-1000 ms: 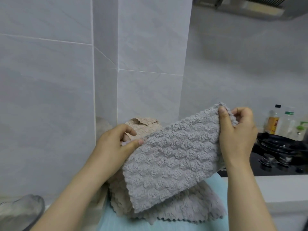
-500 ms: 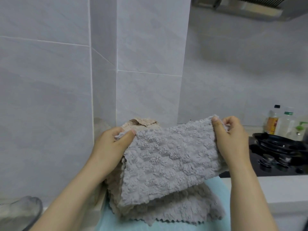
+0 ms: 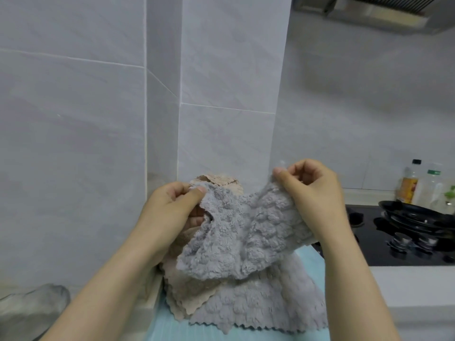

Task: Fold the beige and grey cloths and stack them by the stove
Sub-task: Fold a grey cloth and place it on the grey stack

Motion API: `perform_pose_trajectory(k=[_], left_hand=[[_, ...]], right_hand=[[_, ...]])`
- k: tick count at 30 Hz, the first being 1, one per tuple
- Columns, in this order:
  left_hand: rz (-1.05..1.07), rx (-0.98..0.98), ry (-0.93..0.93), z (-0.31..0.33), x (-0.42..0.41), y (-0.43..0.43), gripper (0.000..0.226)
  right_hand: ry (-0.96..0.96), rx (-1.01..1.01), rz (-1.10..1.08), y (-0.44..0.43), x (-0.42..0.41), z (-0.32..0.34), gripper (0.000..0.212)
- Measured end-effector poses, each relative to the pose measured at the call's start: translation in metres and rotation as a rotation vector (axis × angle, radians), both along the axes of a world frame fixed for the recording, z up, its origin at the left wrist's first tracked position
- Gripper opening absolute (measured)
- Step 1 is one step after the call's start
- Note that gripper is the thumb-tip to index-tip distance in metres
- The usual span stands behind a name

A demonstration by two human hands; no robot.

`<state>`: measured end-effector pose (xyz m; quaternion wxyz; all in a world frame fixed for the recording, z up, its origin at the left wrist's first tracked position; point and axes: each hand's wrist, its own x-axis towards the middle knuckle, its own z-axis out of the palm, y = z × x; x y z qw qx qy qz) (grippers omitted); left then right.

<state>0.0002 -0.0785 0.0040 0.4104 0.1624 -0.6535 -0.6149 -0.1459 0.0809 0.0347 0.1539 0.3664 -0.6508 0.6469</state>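
Two corners of a fluffy grey cloth (image 3: pixel 241 237) are pinched by the left hand (image 3: pixel 170 212) and right hand (image 3: pixel 312 195); it is held slack above the cloth pile (image 3: pixel 246 303) beside the stove (image 3: pixel 394 232).

Your left hand (image 3: pixel 170 212) pinches one corner of the grey cloth (image 3: pixel 246 239) between thumb and curled fingers; your right hand (image 3: pixel 312 195), slightly higher, pinches another, both bare forearms raised forward.

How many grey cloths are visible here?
2: the held grey cloth, pinched by left hand and right hand; the lower grey cloth, flat beneath it. Others may be hidden.
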Motion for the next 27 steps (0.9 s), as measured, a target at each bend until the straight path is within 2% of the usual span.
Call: perform_pose_trajectory(k=[7,9,15,18,22,27], left_hand=[[-0.039,0.027,0.061,0.005,0.003,0.004,0.026],[-0.047,0.02,0.05,0.005,0.003,0.003,0.031],[-0.083,0.059,0.017,0.007,0.006,0.003,0.02],[-0.073,0.044,0.047,0.009,0.008,0.006,0.023],[-0.077,0.047,0.064,0.013,0.011,0.012,0.02],[-0.07,0.046,0.053,0.014,0.01,0.012,0.021]], right_hand=[[0.045,0.127,0.241,-0.035,0.043,-0.004,0.021],[0.0,0.183,0.297,-0.036,0.046,-0.004,0.019],[-0.22,0.233,0.558,-0.03,0.053,0.002,0.008],[-0.232,0.233,0.541,-0.029,0.056,0.005,0.011],[-0.185,0.119,0.441,-0.032,0.057,0.005,0.011],[-0.189,0.13,0.503,-0.038,0.06,0.0,0.01]])
